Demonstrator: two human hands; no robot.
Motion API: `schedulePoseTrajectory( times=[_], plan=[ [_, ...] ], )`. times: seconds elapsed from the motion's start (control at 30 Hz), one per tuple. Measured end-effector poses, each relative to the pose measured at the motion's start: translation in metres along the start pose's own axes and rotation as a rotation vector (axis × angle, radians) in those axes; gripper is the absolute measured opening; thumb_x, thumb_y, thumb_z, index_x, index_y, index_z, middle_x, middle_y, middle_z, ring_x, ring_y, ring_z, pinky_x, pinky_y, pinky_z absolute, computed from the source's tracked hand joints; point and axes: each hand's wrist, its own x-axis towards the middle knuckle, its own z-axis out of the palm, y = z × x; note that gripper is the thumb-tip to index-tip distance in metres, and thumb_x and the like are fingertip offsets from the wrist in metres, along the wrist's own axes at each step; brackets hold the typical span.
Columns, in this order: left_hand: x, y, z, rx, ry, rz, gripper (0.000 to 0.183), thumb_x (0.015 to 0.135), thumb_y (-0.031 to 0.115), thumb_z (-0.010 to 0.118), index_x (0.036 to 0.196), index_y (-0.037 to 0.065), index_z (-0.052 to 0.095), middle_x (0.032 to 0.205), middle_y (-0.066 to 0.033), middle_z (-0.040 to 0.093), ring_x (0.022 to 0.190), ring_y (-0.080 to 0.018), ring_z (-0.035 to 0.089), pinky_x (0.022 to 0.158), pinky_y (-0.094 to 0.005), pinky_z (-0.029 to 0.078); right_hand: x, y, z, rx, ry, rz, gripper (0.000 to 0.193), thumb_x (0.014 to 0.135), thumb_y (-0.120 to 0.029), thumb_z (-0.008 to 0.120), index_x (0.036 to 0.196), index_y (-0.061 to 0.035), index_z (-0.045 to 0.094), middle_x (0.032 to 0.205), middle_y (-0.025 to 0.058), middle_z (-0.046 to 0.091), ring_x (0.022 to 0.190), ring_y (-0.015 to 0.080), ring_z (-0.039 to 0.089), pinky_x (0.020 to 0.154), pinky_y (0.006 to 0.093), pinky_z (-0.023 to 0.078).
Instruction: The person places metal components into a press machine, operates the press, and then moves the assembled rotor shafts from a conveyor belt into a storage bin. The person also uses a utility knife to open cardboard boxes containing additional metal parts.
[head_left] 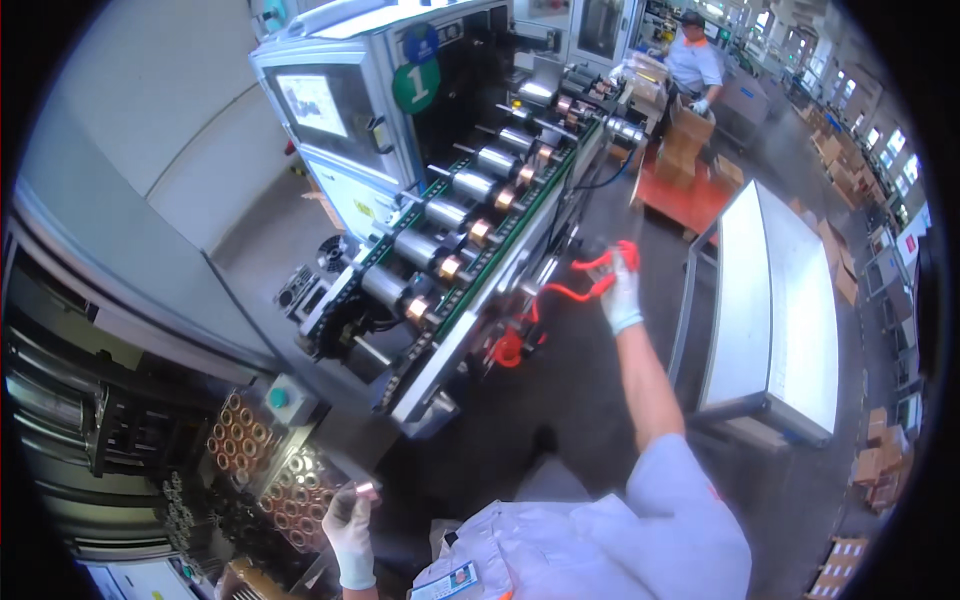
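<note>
By conveyor (437,367), R hand (622,297) grips red hose (566,291), L hand (348,530) prob. ring (367,491).

left glove (349,537) white | right glove (624,297) white | hose (565,291) red | held piece (367,491) copper-pink | rotors (474,185) silver, copper ends | shirt (600,545) pale lavender | round sign (405,92) green | button (278,398) teal | platform (688,204) orange-red | bench (805,300) white

shirt (590,548) pale grey-lavender, creased | right sleeve (672,482) short, loose | left hand (349,535) gloved white, greyish toward the tips | right hand (622,292) gloved white, cuff at wrist | badge (448,584) blue-and-white, rectangular | trim (508,594) orange, narrow
</note>
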Motion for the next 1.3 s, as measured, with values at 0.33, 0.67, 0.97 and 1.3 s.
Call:
schedulePoseTrajectory(
  times=[0.33,0.67,0.97,1.3],
  plan=[
    [0.024,0.004,0.137,0.093,-0.036,0.011,0.016,0.092,0.004,0.070,0.104,-0.006,0.068,0.117,-0.0141,0.067,0.095,-0.0164,0.068,0.089,-0.0317,0.056,0.091,-0.133,-0.053,-1.425,-0.270,-0.029,0.044,0.089,-0.038,0.071,0.117,-0.0064,0.061,0.101,0.0215,0.070,0.098,0.0393,0.068,0.083,0.0429,0.052],
    [0.094,0.015,0.235,0.070,-0.070,0.111,0.031,0.089,0.021,0.079,0.104,-0.004,0.069,0.106,-0.0081,0.069,0.090,-0.0122,0.064,0.086,-0.0280,0.052,0.261,-0.192,-0.140,-1.180,-0.096,-0.088,0.033,0.093,-0.030,0.067,0.119,-0.0105,0.059,0.069,-0.0015,0.055,0.049,0.0084,0.048,0.044,0.0280,0.039],
    [0.083,0.017,0.364,0.181,-0.019,-0.092,0.018,0.096,0.015,0.070,0.102,-0.001,0.069,0.102,-0.0075,0.070,0.093,-0.0151,0.065,0.090,-0.0304,0.051,0.544,-0.173,-0.155,-1.239,0.089,-0.336,0.039,0.091,-0.041,0.065,0.102,-0.0041,0.067,0.079,0.0126,0.067,0.071,0.0262,0.067,0.062,0.0417,0.051],
    [0.072,0.015,0.373,0.212,-0.086,-0.122,0.033,0.094,0.020,0.071,0.116,-0.004,0.066,0.114,-0.0091,0.069,0.102,-0.0154,0.065,0.093,-0.0299,0.050,0.537,-0.199,-0.303,-1.023,-0.121,-0.121,0.018,0.098,-0.031,0.065,0.104,-0.0145,0.065,0.055,-0.0112,0.040,0.040,0.0042,0.034,0.037,0.0257,0.023]
  ],
)
